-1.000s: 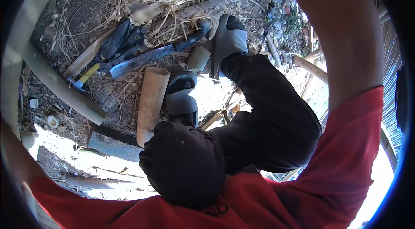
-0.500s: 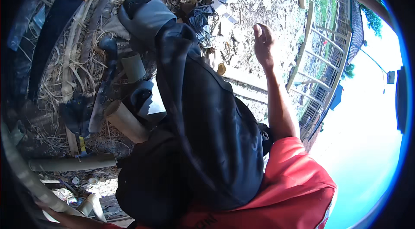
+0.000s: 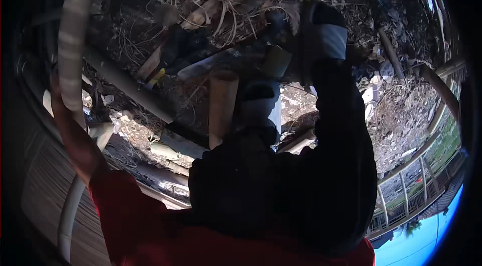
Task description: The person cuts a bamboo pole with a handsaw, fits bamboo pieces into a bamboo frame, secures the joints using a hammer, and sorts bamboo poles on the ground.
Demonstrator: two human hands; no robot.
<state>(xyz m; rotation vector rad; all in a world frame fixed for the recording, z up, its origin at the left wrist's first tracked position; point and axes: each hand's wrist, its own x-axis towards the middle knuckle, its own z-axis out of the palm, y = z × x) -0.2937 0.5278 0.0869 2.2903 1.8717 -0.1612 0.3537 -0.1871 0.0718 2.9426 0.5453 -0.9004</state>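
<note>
Left hand: my left hand point(image 3: 59, 90) is up at the left edge of the frame, against the pale curved pole point(image 3: 75, 25); forearm rises from the red sleeve point(image 3: 125, 206).
Left grip: too dark and bent by the lens; I cannot tell how far my fingers close round the pole, or if they wrap it at all.
Right hand: out of frame, so I cannot tell its grip.
Pole: runs from top left down the left rim, pale with faint bands, just beside my wrist.
Feet: right sandal point(image 3: 321, 40) in the upper centre, left sandal point(image 3: 258, 100) in the centre, both on littered ground.
Near feet: tan tube point(image 3: 221, 105) just left of the left sandal; grey pipe point(image 3: 125, 90) slanting across left of centre; yellow-handled tool point(image 3: 155, 78) beside it.
Ground: dry stalks point(image 3: 221, 5) at the top, rubble to the right, fence point(image 3: 411, 190) at lower right.
Doing it well (my judgement): wrap the pole fully, keep my wrist in line with it, and keep both feet clear of the tube and pipe, which look likely to roll.
</note>
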